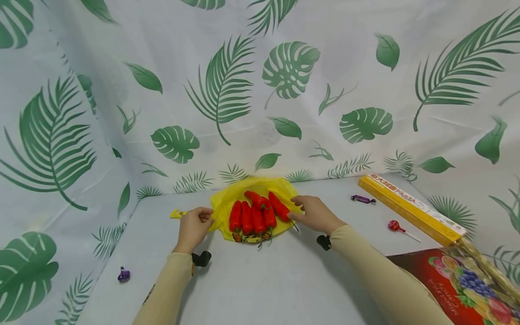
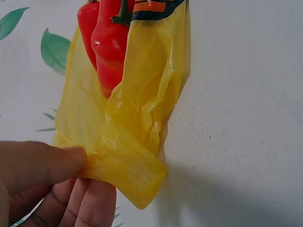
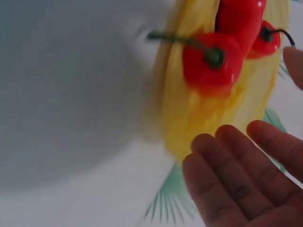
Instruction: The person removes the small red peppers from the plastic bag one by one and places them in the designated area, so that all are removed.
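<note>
Several red chili peppers point(image 1: 258, 216) with green stems lie bunched on a yellow plastic bag point(image 1: 243, 185), most of them side by side. At the bag's left end, my left hand point(image 1: 195, 229) pinches its gathered plastic point(image 2: 128, 165) between thumb and fingers. My right hand point(image 1: 314, 213) is at the opposite end, close beside the rightmost pepper point(image 1: 278, 205). In the right wrist view its fingers point(image 3: 227, 161) are extended and spread from the thumb, with nothing between them, just off the bag's edge. A dark printed patch on the bag shows under the pepper stems.
On the right lie a yellow pasta box point(image 1: 410, 210), a red lollipop point(image 1: 400, 229), a purple-wrapped candy point(image 1: 363, 199) and a red fruit candy bag point(image 1: 467, 284). Another purple candy point(image 1: 123, 275) is at the front left. A leaf-print cloth point(image 1: 243, 153) rises behind the table.
</note>
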Available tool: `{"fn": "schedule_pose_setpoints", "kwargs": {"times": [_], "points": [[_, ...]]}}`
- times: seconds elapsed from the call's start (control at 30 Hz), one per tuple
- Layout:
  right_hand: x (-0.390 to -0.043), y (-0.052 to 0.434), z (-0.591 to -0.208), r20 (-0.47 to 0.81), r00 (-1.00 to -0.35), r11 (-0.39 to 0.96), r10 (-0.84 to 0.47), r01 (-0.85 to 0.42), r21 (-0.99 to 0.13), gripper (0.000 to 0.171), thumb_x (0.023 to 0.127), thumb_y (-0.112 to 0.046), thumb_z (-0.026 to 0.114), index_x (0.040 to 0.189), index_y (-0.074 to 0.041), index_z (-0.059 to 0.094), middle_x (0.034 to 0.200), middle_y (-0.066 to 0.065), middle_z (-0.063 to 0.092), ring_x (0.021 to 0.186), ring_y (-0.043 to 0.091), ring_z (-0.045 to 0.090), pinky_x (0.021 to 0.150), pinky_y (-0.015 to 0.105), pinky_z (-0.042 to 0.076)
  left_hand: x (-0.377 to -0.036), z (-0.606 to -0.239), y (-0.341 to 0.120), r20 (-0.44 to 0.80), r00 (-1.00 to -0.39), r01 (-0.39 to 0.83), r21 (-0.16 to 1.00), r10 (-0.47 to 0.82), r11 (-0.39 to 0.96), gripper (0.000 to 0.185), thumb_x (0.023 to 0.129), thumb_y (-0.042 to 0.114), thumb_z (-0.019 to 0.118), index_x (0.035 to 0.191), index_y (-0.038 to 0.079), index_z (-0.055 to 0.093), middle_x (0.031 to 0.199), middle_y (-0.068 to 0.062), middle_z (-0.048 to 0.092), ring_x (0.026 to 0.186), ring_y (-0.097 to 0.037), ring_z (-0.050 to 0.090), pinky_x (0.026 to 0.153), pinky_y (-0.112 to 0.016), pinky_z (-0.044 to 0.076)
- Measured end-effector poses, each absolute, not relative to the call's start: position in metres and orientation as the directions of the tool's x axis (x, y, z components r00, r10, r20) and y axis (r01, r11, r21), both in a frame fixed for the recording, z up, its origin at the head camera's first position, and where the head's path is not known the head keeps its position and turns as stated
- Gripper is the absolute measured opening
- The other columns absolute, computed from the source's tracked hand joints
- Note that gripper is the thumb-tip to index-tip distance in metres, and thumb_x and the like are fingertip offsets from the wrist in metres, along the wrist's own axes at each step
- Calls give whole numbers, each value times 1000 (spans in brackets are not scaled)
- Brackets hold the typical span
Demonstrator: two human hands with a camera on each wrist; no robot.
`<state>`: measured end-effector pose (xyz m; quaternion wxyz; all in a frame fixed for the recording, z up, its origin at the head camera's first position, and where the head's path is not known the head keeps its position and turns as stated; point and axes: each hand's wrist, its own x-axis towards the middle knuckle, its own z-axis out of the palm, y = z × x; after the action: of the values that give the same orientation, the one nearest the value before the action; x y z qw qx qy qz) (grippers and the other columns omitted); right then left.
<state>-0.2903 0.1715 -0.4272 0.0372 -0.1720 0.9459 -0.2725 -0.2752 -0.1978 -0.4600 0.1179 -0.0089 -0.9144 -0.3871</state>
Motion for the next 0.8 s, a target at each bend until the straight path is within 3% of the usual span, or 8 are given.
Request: {"fn": "schedule_pose_setpoints", "kwargs": {"times": [0.37,0.6,0.8], "points": [[-316,131,-442,27,-962,806,-273,-244,-540,56,94,-23,76,139,5,60,128,23,71,116,36,69,103,48,57,-277,-458,-195,205,-976,97,710,-74,698,18,88,4,77,106,4,78,95,-11,77,84,-20,70,74,-33,61],[-326,124,-448,6,-980,828,-201,-173,-533,45,92,-23,77,129,3,68,106,13,75,85,22,66,80,34,59,-276,-458,-194,190,-979,88,709,-70,700,19,88,7,77,107,4,78,96,-10,77,85,-20,70,74,-33,60],[-325,121,-444,16,-980,825,-198,-175,-537,34,91,-20,78,118,0,75,93,8,73,77,19,61,67,26,52,-276,-460,-195,204,-976,93,706,-75,702,19,87,5,77,106,4,78,96,-10,77,86,-20,70,75,-33,61]]}}
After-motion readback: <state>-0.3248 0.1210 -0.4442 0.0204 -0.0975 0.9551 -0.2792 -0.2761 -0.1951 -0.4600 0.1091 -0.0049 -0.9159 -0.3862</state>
